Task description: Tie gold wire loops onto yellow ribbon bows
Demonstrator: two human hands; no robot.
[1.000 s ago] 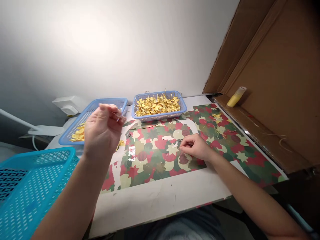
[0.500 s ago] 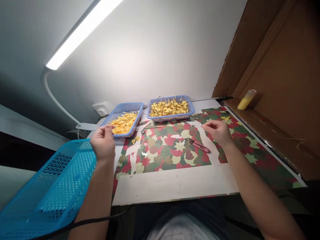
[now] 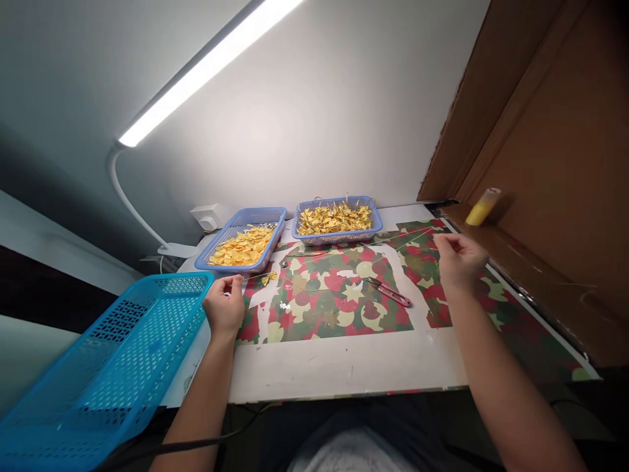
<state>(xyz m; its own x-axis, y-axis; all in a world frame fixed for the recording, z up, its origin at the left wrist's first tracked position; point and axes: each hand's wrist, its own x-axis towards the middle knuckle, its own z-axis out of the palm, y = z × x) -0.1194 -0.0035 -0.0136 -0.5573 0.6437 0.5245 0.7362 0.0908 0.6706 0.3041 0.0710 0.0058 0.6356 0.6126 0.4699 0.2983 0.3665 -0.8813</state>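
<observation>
My left hand (image 3: 225,307) is closed in a pinch beside the left basket's near corner, holding one end of a thin thread (image 3: 398,240). Across the mat, my right hand (image 3: 460,262) pinches the thread on the far side, so it stretches between both hands. A small gold bow (image 3: 268,278) lies just right of my left hand, close to the thread; whether they are joined I cannot tell. Pink-handled thread snips (image 3: 390,293) rest on the camouflage-patterned sheet (image 3: 339,321). A small silvery round piece (image 3: 284,264) sits near the bow.
Two blue baskets stand at the back: the left basket (image 3: 205,263) holds yellow-gold bows, the right basket (image 3: 336,240) gold pieces with loops. A turquoise crate (image 3: 142,341) is at left, under a lamp (image 3: 206,69). A yellow tube (image 3: 482,206) stands on the cardboard ledge at right.
My hands have spread farther apart: the right has moved right, the left slightly right and down. The thread now spans a longer stretch. The view has shifted slightly.
</observation>
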